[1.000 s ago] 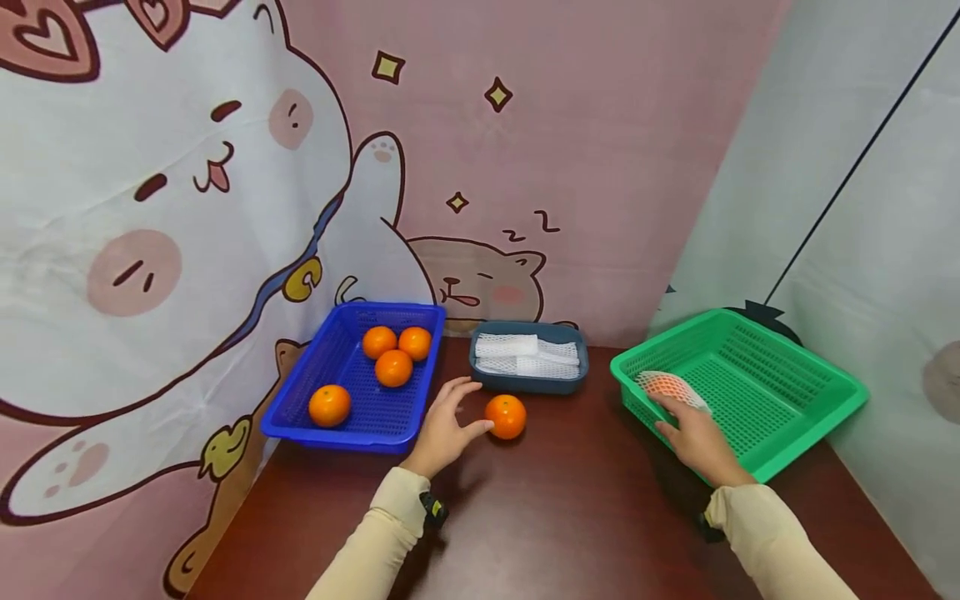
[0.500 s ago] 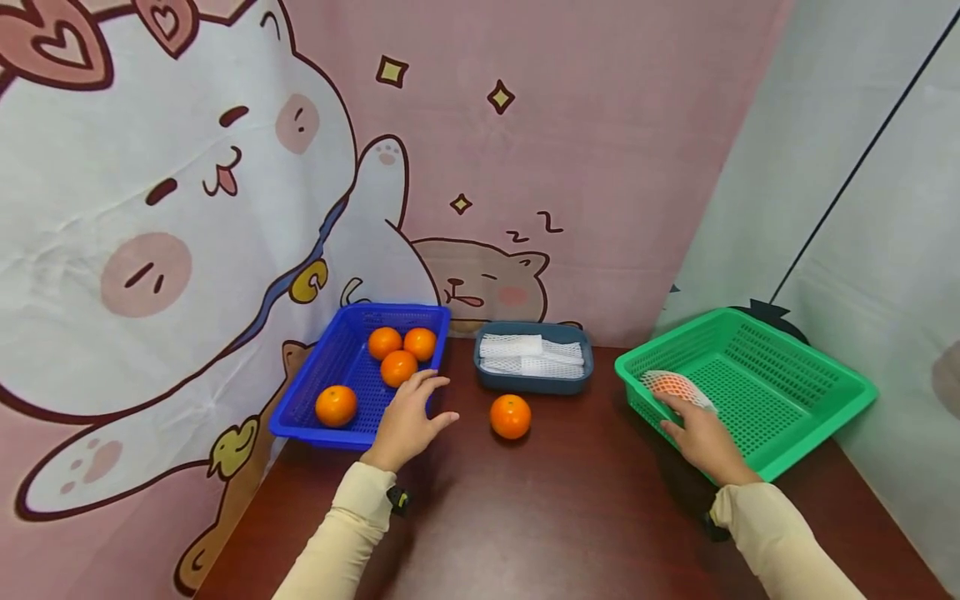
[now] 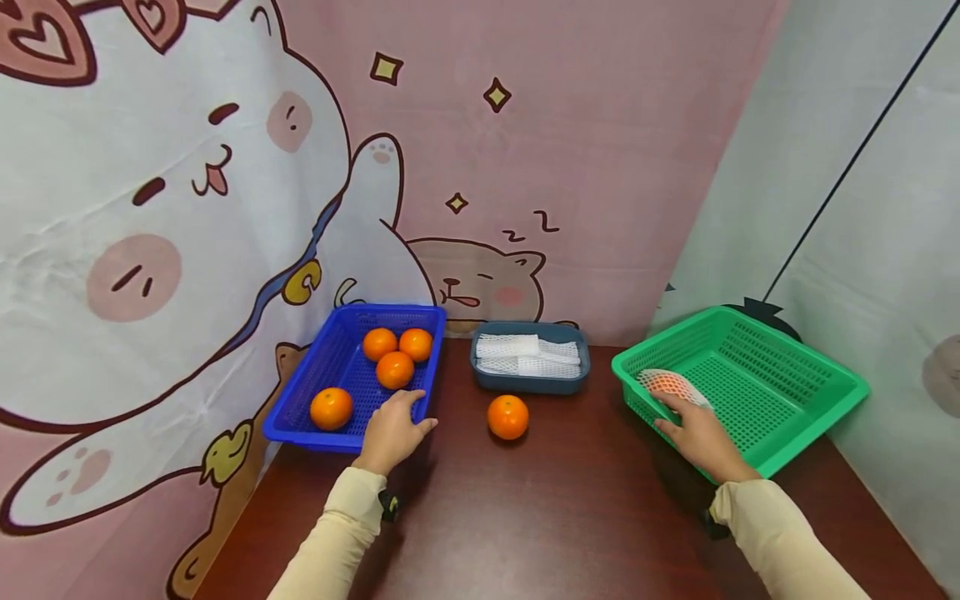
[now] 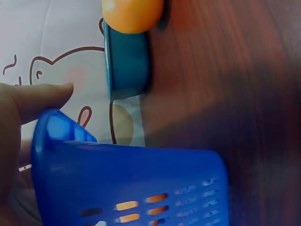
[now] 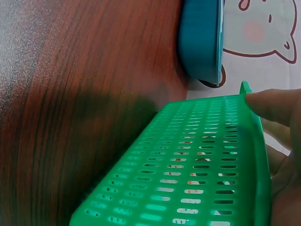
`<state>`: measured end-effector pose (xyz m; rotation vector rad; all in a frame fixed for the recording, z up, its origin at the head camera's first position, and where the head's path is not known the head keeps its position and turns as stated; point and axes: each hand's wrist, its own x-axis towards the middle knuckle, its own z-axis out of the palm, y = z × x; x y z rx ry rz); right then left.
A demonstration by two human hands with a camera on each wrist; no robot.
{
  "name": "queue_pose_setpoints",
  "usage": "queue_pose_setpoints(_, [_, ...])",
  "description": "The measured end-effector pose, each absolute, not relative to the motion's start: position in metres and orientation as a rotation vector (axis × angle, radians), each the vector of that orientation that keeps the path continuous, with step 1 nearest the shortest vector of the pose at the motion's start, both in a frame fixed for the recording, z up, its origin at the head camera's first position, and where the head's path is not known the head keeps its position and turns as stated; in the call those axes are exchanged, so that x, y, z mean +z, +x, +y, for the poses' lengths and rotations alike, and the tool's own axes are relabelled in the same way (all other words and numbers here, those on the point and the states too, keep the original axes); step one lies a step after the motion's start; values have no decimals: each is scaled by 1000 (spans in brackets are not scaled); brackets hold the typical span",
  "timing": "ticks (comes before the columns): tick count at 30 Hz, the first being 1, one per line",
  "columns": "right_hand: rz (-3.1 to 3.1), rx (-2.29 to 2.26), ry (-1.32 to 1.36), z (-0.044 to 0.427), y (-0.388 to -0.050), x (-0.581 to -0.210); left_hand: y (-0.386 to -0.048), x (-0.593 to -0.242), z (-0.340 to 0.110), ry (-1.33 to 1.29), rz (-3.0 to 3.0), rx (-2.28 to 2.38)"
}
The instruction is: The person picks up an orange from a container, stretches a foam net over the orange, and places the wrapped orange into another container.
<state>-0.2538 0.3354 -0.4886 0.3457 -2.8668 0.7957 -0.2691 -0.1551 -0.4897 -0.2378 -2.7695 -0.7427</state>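
My left hand (image 3: pixel 393 433) is over the near right corner of the blue basket (image 3: pixel 300 435), its thumb spread outside the rim. In the left wrist view, the thumb (image 4: pixel 44 98) stands above the rim and the other fingers are mostly hidden behind it. Several oranges (image 3: pixel 395 369) lie in that basket. On the right, my hand (image 3: pixel 703 440) rests over the left rim of the green basket (image 3: pixel 817 433), fingers inside by an orange in white foam netting (image 3: pixel 670 385). Its thumb (image 5: pixel 268 104) touches the rim. A bare orange (image 3: pixel 507 417) sits on the table between the hands.
A dark blue-grey tub (image 3: pixel 531 383) with white foam net sleeves (image 3: pixel 529 356) stands at the back, behind the bare orange. The brown table (image 3: pixel 555 517) runs up to a wall of printed cloth (image 3: pixel 615 167).
My left hand has moved left from beside the bare orange to the blue basket's near right corner and come down there. The bare orange stays in place, and my right hand has hardly moved.
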Motion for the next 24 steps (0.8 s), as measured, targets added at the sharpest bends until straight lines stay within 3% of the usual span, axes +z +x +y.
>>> queue_pose_setpoints(13, [-2748, 803, 397, 323, -263, -473, -271, -497, -157, -231, -2702, -770])
queue_pose_setpoints(24, [-2658, 813, 458, 285, -306, -449, -273, -499, -159, -273, -2676, -762])
